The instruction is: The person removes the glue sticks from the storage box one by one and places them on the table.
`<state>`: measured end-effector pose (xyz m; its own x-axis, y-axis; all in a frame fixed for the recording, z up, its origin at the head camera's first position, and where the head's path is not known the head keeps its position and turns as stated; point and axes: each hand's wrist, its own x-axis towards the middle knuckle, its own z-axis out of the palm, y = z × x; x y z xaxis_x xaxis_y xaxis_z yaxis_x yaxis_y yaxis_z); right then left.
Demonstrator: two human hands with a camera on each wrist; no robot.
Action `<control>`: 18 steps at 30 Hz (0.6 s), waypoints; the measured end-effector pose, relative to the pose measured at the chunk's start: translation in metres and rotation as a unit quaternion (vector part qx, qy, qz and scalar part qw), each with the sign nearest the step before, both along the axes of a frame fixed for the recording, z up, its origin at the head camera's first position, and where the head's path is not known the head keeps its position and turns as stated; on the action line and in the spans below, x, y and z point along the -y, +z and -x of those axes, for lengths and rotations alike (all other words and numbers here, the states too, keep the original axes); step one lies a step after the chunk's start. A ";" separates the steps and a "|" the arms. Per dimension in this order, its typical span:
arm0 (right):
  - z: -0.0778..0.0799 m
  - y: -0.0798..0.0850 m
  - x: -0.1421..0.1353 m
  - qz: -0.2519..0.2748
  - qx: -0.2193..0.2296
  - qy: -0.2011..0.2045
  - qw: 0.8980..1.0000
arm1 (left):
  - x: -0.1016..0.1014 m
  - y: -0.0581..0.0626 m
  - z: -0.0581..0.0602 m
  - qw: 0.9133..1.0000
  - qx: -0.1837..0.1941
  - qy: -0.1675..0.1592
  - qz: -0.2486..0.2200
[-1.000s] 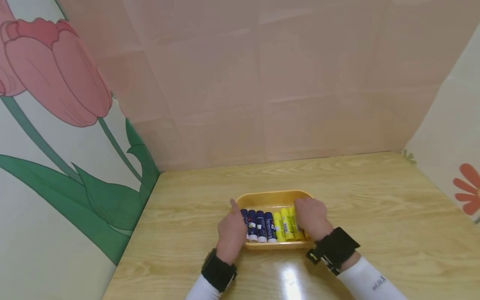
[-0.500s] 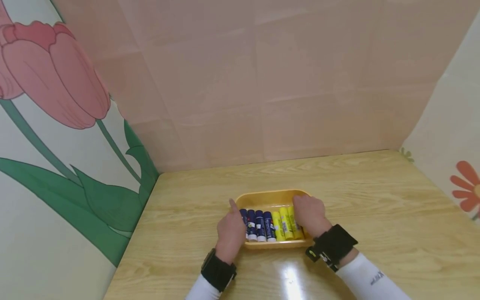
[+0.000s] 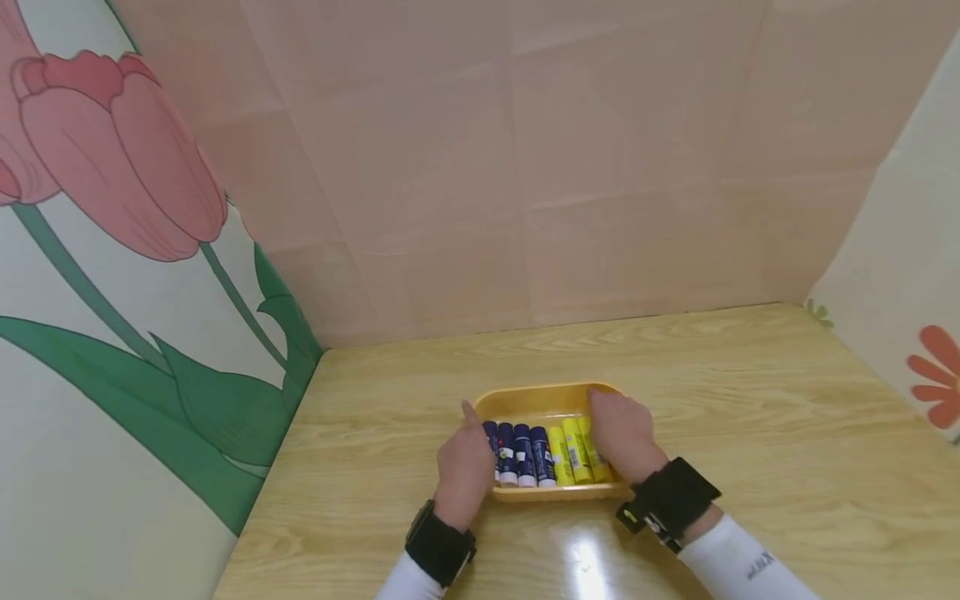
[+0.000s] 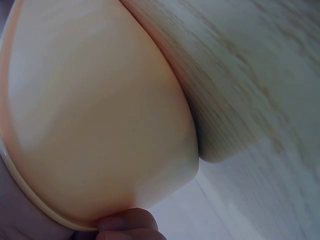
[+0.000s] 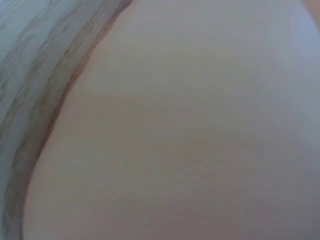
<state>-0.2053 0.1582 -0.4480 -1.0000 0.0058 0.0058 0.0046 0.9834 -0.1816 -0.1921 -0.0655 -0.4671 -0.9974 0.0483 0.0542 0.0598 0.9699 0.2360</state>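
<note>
A shallow yellow-orange tray sits in the middle of the wooden table. Inside it several dark blue glue sticks with white ends lie side by side on the left, and yellow glue sticks fill the right. My left hand grips the tray's left end; in the left wrist view its fingertips curl against the outer wall under the rim. At the opposite end my right hand holds the right rim, covering part of the yellow row. The right wrist view shows mostly the tray's wall, no fingers.
The wood-grain table stretches out on all sides of the tray. A pinkish paper-like backdrop rises at its back edge. Panels with a tulip picture and an orange flower picture border the left and right.
Both hands keep their places at the tray's ends, and the tray and glue sticks stay put. Only the head view shifts slightly.
</note>
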 end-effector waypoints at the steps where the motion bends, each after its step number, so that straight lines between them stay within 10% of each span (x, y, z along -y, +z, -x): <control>1: 0.000 0.001 0.000 0.003 0.003 -0.002 1.000 | 0.000 0.000 0.000 1.000 -0.001 0.000 -0.001; 18: -0.004 0.015 -0.008 0.053 -0.025 -0.020 0.998 | 0.000 0.003 -0.002 1.000 0.007 0.002 -0.005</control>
